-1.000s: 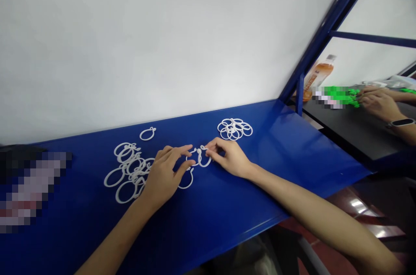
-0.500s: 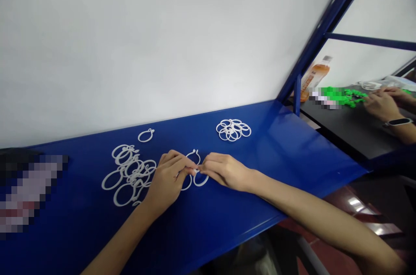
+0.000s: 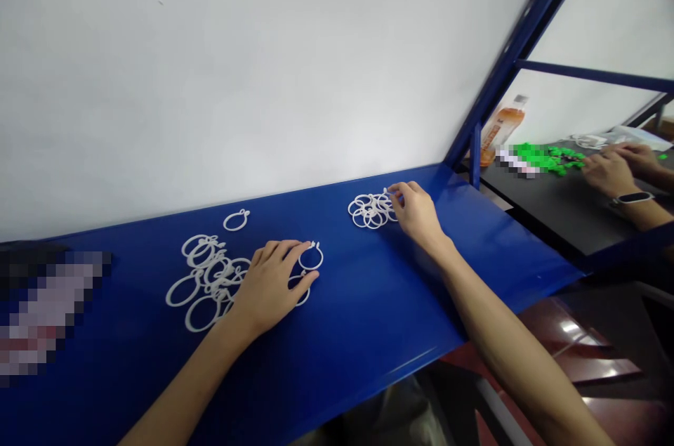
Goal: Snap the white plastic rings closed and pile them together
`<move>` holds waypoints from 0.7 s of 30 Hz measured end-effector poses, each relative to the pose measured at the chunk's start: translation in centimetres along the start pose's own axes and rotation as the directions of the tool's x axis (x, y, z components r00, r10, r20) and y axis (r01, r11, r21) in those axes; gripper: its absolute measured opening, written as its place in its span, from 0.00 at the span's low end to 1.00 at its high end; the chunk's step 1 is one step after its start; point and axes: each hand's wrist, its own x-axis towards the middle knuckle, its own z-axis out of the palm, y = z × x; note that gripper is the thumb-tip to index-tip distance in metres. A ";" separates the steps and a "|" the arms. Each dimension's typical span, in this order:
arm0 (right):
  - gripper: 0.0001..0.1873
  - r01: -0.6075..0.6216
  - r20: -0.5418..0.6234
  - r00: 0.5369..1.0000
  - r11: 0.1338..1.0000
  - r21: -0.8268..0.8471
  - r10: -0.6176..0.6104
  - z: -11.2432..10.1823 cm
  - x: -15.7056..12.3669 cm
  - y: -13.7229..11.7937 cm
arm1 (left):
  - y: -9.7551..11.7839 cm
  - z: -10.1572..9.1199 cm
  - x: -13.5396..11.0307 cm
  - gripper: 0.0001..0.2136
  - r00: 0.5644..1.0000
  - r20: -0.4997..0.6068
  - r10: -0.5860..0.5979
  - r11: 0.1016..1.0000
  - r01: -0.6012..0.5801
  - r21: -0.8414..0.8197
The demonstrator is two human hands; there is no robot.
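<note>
Left hand point(image 3: 274, 281) covers part of a white ring point(image 3: 308, 295) at its 3 o'clock and the edge of the ring pile point(image 3: 217, 286) at its 9. Right hand point(image 3: 415, 211) hides the 3 o'clock edge of the ring cluster point(image 3: 371, 213); contact at its fingertips too small to read. Patch point(image 3: 57, 309) toward 8 o'clock: pixelated, cut by picture's edge. Bottle point(image 3: 503, 130) past 2: print illegible. Green bits point(image 3: 534, 154) near 3: shapes unclear.

The blue table point(image 3: 363, 333) bore a tangled heap of white rings point(image 3: 215, 274) at left, with a single ring point(image 3: 235, 228) beyond it. Two further rings point(image 3: 310, 269) lay around the middle. An overlapping cluster of rings point(image 3: 371, 212) occupied the far side, right of centre.
</note>
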 end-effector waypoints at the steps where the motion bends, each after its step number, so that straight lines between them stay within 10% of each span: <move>1: 0.11 -0.022 0.007 1.000 1.000 -0.012 0.022 0.0 0.1 0.4 | 0.0 0.0 0.0 0.21 1.000 0.006 0.004 1.000 -0.004 0.001; 11: 0.08 -0.080 0.107 0.991 0.997 0.012 0.078 1.0 0.0 1.0 | 0.6 -0.1 0.0 0.19 1.000 -0.008 0.022 1.000 -0.022 -0.011; 21: 0.09 -0.018 -0.026 0.999 1.000 0.022 0.019 0.4 0.0 -0.3 | 1.2 0.4 0.1 0.18 0.999 -0.035 0.009 1.000 -0.009 0.005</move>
